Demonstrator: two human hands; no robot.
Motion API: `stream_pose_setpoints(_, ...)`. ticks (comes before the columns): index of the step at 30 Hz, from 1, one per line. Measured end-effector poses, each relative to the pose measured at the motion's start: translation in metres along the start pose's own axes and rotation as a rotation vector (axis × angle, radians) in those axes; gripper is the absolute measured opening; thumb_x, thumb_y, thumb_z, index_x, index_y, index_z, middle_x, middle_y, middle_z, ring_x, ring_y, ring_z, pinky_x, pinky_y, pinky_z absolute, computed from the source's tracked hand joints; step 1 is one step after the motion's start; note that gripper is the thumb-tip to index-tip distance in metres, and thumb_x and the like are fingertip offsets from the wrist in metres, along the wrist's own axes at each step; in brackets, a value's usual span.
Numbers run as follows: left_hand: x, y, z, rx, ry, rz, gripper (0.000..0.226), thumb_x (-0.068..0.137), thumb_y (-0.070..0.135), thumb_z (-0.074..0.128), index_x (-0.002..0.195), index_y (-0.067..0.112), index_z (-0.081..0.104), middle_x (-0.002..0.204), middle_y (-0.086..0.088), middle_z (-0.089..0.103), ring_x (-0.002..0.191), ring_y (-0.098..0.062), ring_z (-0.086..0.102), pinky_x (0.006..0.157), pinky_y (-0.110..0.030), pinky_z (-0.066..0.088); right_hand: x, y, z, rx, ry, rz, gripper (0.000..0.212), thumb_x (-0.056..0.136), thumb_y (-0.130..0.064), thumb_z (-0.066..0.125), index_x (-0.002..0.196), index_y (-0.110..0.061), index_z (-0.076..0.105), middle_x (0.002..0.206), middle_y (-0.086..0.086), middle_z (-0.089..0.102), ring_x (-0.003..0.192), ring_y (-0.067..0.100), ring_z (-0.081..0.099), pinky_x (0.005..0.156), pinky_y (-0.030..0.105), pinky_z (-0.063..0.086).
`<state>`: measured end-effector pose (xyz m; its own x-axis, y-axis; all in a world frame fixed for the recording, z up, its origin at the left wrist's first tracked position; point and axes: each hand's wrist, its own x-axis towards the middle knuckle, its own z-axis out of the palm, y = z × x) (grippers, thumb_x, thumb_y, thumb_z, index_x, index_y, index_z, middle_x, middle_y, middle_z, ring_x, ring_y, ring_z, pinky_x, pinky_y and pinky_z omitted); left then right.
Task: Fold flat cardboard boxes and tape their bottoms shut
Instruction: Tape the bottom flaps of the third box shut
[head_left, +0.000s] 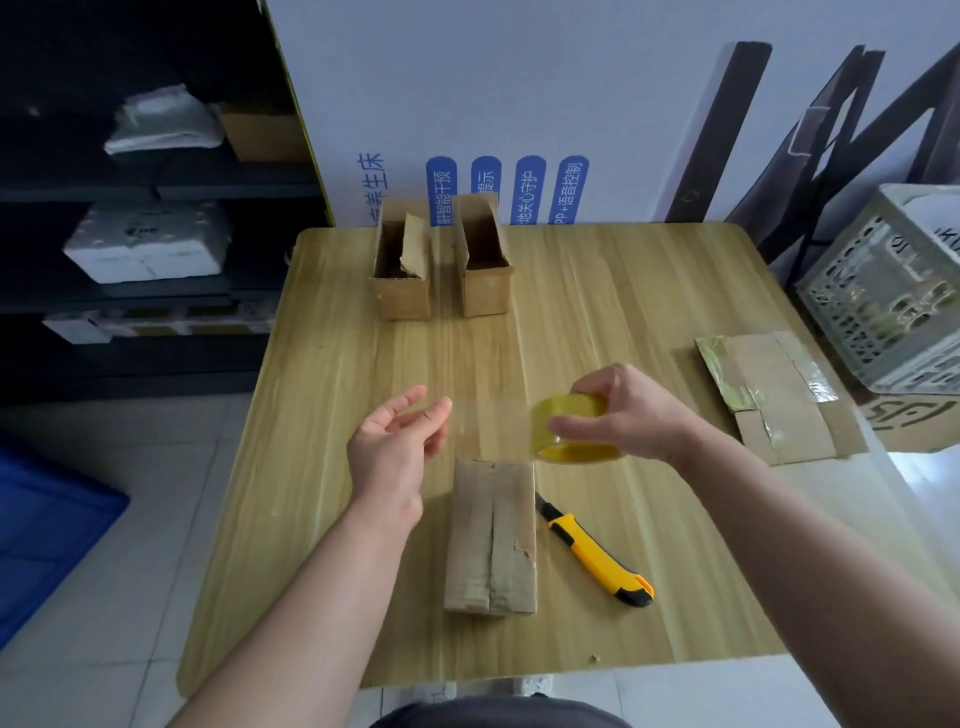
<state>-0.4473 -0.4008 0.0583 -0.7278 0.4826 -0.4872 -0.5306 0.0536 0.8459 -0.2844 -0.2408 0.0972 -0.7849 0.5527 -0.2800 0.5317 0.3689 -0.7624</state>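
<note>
A person stands at the near edge of a wooden table (332, 364), both bare forearms reaching over it. The right hand (628, 415) grasps a roll of clear yellowish tape (571, 428), fingers curled over the top and thumb along its near side, holding it raised above the tabletop. A transparent strip of tape (488, 421) stretches leftward from the roll to the left hand (395, 447), which pinches the strip's end at its fingertips, the other fingers loosely spread. Directly below and on the near side of the strip stands a folded cardboard box (491, 535), bottom flaps up, their centre seam running near to far and not yet covered by the strip. Just right of the box lies a yellow and black utility knife (592, 556), angled, its tip close to the box's right edge. At the table's far side two open-topped boxes (402, 270) stand side by side. A stack of flat cardboard (779, 395) lies at the right edge, beside a pale plastic crate (883, 291).
</note>
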Motion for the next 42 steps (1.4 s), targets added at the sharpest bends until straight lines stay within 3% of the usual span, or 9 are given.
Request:
stream_pose_setpoints(3,-0.002,-0.013,-0.006,-0.010,0.040,-0.026,0.032,0.074,0.005,0.080,0.103,0.011,0.070,0.075,0.000,0.068,0.063,-0.012,0.060,0.067,-0.025,0.053,-0.003,0.013,-0.002,-0.071,0.015,0.065,0.035,0.076,-0.043,0.076,0.060,-0.015,0.062,0.057,-0.002,0.052,0.052,0.009,0.050,0.049,0.023,0.039)
stream_pose_setpoints(7,-0.007,-0.030,-0.015,0.124,0.047,-0.047,0.020,0.077,0.006,0.079,0.096,0.007,0.072,0.077,-0.002,0.070,0.064,-0.012,0.060,0.068,-0.023,0.054,-0.004,0.025,0.010,-0.219,0.056,0.066,0.048,0.087,-0.044,0.064,0.051,-0.016,0.048,0.053,-0.003,0.039,0.050,0.013,0.039,0.049,0.026,0.034)
stream_pose_setpoints(11,-0.007,-0.038,-0.017,0.304,0.058,0.087,0.008,0.082,0.013,0.076,0.088,0.013,0.071,0.081,0.003,0.071,0.070,-0.007,0.063,0.074,-0.022,0.053,-0.003,0.027,0.022,-0.343,0.067,0.017,0.042,0.090,-0.039,0.059,0.059,-0.011,0.059,0.056,0.003,0.045,0.053,0.018,0.042,0.053,0.033,0.040)
stream_pose_setpoints(16,-0.005,-0.042,-0.012,0.235,0.120,0.071,0.005,0.086,0.013,0.072,0.087,0.010,0.068,0.066,0.003,0.058,0.058,-0.009,0.050,0.056,-0.015,0.046,-0.003,0.027,0.027,-0.339,0.083,-0.041,0.045,0.090,-0.039,0.057,0.060,-0.005,0.059,0.055,0.007,0.042,0.051,0.018,0.038,0.050,0.034,0.038)
stream_pose_setpoints(22,-0.009,-0.055,-0.016,0.271,0.215,0.111,0.011,0.086,0.020,0.074,0.084,0.012,0.067,0.071,0.004,0.063,0.064,-0.008,0.057,0.067,-0.021,0.048,-0.003,0.034,0.028,-0.419,0.076,0.076,0.046,0.086,-0.051,0.060,0.060,-0.013,0.063,0.053,0.001,0.045,0.052,0.017,0.044,0.050,0.031,0.039)
stream_pose_setpoints(30,-0.002,-0.063,-0.020,0.265,0.187,-0.017,0.010,0.085,0.020,0.075,0.089,0.013,0.069,0.088,-0.001,0.071,0.081,-0.012,0.065,0.076,-0.023,0.052,0.001,0.046,0.044,-0.464,0.032,0.235,0.059,0.074,-0.071,0.059,0.063,-0.013,0.065,0.056,0.000,0.048,0.052,0.015,0.046,0.050,0.031,0.040)
stream_pose_setpoints(34,0.002,-0.065,-0.022,0.233,0.191,-0.033,0.008,0.084,0.017,0.075,0.088,0.012,0.069,0.086,-0.004,0.071,0.080,-0.015,0.067,0.077,-0.027,0.055,0.006,0.046,0.047,-0.491,0.024,0.230,0.065,0.073,-0.073,0.059,0.072,-0.009,0.068,0.061,0.004,0.052,0.057,0.018,0.049,0.051,0.032,0.041)
stream_pose_setpoints(38,0.006,-0.067,-0.024,0.228,0.176,-0.058,0.010,0.083,0.017,0.076,0.089,0.011,0.070,0.088,-0.007,0.073,0.084,-0.020,0.069,0.082,-0.034,0.058,0.010,0.046,0.046,-0.501,-0.008,0.228,0.062,0.072,-0.074,0.058,0.076,-0.013,0.071,0.076,0.008,0.067,0.072,0.023,0.064,0.061,0.038,0.054)
stream_pose_setpoints(42,0.008,-0.069,-0.024,0.206,0.176,-0.078,0.010,0.083,0.014,0.076,0.089,0.009,0.069,0.090,-0.010,0.073,0.086,-0.023,0.070,0.083,-0.037,0.058,0.012,0.048,0.047,-0.513,-0.033,0.244,0.058,0.073,-0.073,0.058,0.074,-0.016,0.069,0.073,0.004,0.064,0.070,0.019,0.062,0.060,0.036,0.053)
